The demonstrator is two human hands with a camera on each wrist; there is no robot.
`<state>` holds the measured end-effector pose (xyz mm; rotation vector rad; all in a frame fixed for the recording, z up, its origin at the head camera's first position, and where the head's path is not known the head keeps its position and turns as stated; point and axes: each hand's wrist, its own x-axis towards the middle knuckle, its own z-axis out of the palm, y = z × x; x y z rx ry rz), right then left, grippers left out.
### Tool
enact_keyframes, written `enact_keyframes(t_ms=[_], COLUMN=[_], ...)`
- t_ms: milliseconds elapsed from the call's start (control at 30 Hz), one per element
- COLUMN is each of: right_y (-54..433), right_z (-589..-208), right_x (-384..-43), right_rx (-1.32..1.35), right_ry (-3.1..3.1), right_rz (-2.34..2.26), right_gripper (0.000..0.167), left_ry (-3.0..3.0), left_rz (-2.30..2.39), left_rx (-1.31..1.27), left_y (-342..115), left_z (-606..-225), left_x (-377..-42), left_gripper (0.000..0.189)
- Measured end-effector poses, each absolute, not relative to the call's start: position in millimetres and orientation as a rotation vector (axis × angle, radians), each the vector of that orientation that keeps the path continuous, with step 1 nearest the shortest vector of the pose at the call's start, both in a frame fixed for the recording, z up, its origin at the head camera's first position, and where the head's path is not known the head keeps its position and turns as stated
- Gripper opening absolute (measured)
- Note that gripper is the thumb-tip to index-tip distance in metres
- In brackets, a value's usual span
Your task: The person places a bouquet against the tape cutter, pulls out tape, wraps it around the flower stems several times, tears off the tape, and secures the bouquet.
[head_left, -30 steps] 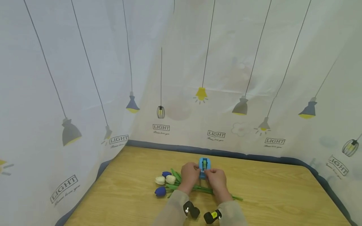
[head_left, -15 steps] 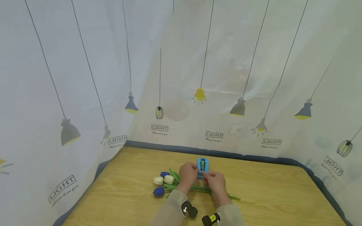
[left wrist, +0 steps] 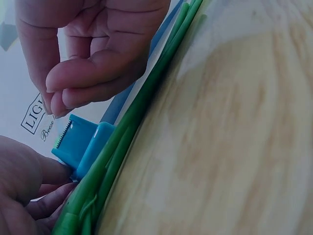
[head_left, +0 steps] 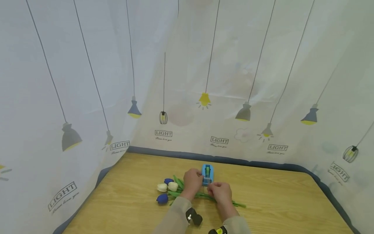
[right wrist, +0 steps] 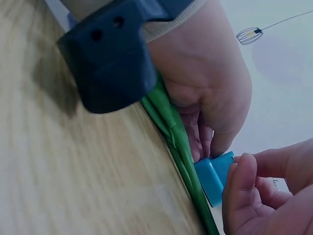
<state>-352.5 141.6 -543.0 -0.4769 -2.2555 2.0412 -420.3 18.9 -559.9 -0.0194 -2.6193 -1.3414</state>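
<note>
At the blue tape dispenser [left wrist: 82, 147], left hand [head_left: 193, 181] grips its left side; right hand [head_left: 221, 192] pinches faint clear tape [left wrist: 60, 123] by its near end. Dispenser stands on table [head_left: 277, 198]. Tulip stems [head_left: 202, 195] run under both wrists, in the way on near side. Blossoms [head_left: 172, 186] left of left hand. Lamp-print curtain [head_left: 187, 81] behind.

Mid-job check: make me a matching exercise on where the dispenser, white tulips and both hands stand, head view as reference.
1. right hand
2. tape dispenser
3. white tulips
4. left hand

A. left of both hands
B. gripping the dispenser's side
C. fingertips together near the toothed edge
D. beyond the green stems

Pairs: 1-C, 2-D, 3-A, 4-B
</note>
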Motion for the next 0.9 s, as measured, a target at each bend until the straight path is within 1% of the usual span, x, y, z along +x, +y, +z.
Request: enact_keyframes(t_ms=[333, 667, 900], right_y=[141.3, 140.1, 140.7], right_z=[-547.0, -536.2, -538.5], right_x=[-345.3, -330.2, -323.4], right_rx=[-0.522, -0.492, -0.526], right_ry=[-2.214, -2.206, -2.251], right_rz=[2.107, 2.11, 2.086], right_gripper=[0.011, 0.009, 0.008], left_ry=[-2.63, -2.616, -2.607], left_rz=[-1.343, -1.304, -1.306], left_rx=[-0.013, -0.032, -0.058], left_y=[19.0, 19.6, 16.8], left_z=[-558.8, -557.6, -558.1], left_x=[-419.9, -418.2, -417.8], left_gripper=[0.011, 0.01, 0.011])
